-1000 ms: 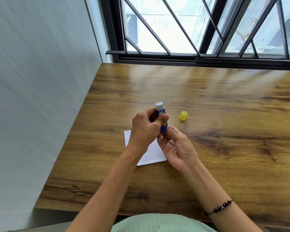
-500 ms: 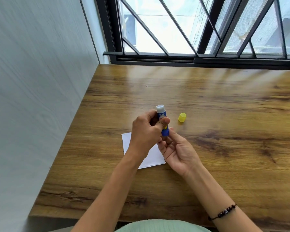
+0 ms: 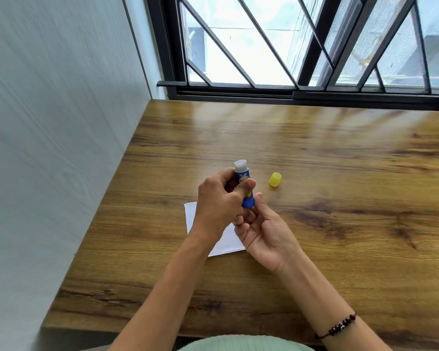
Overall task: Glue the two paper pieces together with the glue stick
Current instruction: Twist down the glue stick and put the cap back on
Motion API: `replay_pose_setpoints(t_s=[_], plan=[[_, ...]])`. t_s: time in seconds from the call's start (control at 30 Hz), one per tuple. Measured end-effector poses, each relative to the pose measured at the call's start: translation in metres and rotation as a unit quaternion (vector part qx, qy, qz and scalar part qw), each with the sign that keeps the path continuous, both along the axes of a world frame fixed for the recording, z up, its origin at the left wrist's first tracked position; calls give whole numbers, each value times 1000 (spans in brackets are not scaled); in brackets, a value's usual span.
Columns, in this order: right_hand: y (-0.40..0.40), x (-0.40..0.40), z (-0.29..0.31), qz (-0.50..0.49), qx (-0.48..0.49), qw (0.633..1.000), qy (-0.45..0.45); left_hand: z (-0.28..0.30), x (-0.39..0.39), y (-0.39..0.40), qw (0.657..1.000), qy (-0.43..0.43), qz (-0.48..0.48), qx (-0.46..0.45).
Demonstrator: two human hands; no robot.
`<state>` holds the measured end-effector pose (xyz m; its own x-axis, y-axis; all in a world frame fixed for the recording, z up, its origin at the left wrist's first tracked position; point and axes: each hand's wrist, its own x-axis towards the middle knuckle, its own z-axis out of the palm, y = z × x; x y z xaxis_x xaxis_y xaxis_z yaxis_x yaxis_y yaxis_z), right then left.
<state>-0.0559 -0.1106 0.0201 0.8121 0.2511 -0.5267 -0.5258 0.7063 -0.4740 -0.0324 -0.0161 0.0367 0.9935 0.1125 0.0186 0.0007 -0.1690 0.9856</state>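
Nearest the camera, a beaded bracelet (image 3: 340, 327) circles the right wrist, low on the wooden bench (image 3: 340, 224). Farther in, the right hand (image 3: 264, 230) lies palm up, its fingertips (image 3: 258, 198) pinching the bottom end of the glue stick (image 3: 245, 188). The left hand (image 3: 219, 201) wraps the blue tube just above that grip, thumb across the front, fingers closed around the barrel. The stick stands nearly upright, uncapped, its white tip topmost. Beneath both grips, white paper (image 3: 226, 243) lies flat on the bench, mostly hidden by the hands; whether it is one piece or two I cannot tell. Just beyond and right of the grip, the yellow cap (image 3: 275, 179) rests on the bench, apart from the stick. Farthest off is the barred window (image 3: 302, 46).
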Motion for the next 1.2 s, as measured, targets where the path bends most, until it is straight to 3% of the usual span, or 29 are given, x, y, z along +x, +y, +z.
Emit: replay_pose_setpoints(t_s=[0.3, 0.53, 0.83, 1.07, 1.2], plan=[[-1, -3, 1, -48, -5, 997, -53, 3, -1, 1, 1000, 1, -6, -6], [3, -2, 0, -15, 5, 1000, -14, 3, -1, 0, 1000, 12, 4, -4], [-1, -1, 1, -43, 5, 998, -55, 0, 1, 2, 1000, 3, -1, 8], [0, -1, 0, -27, 16, 999, -12, 2, 0, 0, 1000, 1, 1, 18], [1, -1, -1, -47, -4, 998, -37, 2, -1, 0, 1000, -3, -6, 21]])
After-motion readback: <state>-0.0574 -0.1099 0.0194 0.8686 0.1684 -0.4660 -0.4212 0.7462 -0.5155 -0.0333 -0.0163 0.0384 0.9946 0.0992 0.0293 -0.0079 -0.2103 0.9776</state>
